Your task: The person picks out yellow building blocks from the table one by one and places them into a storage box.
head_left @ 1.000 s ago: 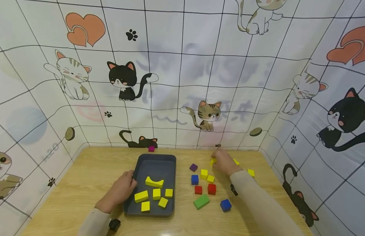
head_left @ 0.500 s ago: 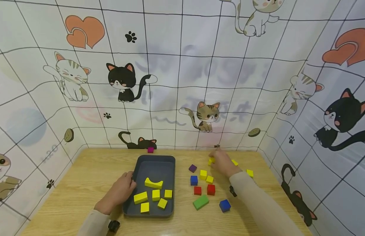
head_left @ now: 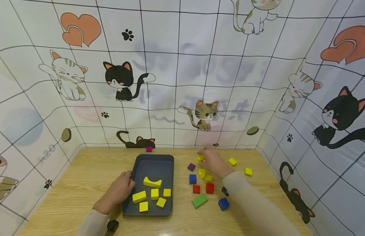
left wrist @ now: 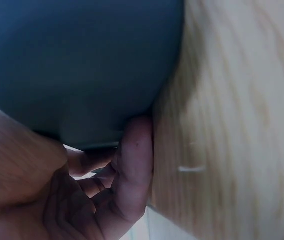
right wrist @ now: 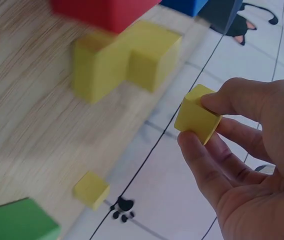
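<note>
My left hand (head_left: 120, 188) grips the left edge of a dark grey tray (head_left: 154, 165), its fingers curled at the tray's wall (left wrist: 87, 90) in the left wrist view. Inside lie a yellow arch block (head_left: 152, 182), a yellow oblong block (head_left: 139, 197) and several yellow cubes. Between thumb and fingertips, my right hand (head_left: 216, 164) pinches a yellow cube (right wrist: 197, 120), up off the table near the back edge. Just in front of that hand are two loose yellow blocks (head_left: 202, 173); a purple cube (head_left: 191, 167) lies to the left of them.
Blue (head_left: 192, 179) and red (head_left: 210, 188) cubes, a green oblong block (head_left: 199, 200) and another blue cube (head_left: 223, 204) lie right of the tray. Farther right are two yellow blocks (head_left: 248, 171). A magenta cube (head_left: 149, 149) sits at the back edge, before the cat-print wall sheet.
My right hand has lifted the yellow cube and carried it left, toward the tray, uncovering a yellow block at the back right. My left hand stays at the tray's edge.
</note>
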Demonstrator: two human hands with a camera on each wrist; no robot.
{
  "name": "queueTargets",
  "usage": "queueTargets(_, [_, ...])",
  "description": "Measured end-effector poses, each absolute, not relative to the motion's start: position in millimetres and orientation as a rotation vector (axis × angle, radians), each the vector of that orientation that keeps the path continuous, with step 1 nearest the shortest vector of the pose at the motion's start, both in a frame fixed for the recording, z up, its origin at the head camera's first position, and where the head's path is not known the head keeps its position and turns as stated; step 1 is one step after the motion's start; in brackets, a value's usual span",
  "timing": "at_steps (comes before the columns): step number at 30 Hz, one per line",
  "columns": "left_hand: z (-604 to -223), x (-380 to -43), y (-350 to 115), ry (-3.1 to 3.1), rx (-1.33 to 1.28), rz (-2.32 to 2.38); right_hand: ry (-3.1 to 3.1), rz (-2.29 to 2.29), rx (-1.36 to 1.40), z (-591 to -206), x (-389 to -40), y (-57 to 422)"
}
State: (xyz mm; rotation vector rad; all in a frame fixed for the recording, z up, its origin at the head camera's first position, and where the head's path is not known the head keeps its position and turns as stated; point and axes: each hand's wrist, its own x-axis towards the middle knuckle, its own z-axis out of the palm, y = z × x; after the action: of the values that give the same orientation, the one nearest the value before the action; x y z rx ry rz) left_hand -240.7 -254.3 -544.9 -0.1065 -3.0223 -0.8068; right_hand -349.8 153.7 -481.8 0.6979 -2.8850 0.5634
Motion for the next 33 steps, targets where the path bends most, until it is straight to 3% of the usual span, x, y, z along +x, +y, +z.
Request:
queueTargets(20, [-547.6,-242.3,-256.3,-3.017,-0.11,-0.809,-2.819,0.515,1.089,-469.9,-301.8,71.7])
queueTargets(33, [-546.9,-240.2,-255.8,-3.004,-0.118,-0.805,-2.883,0.424,1.209,-483.9,-285.5,39.3])
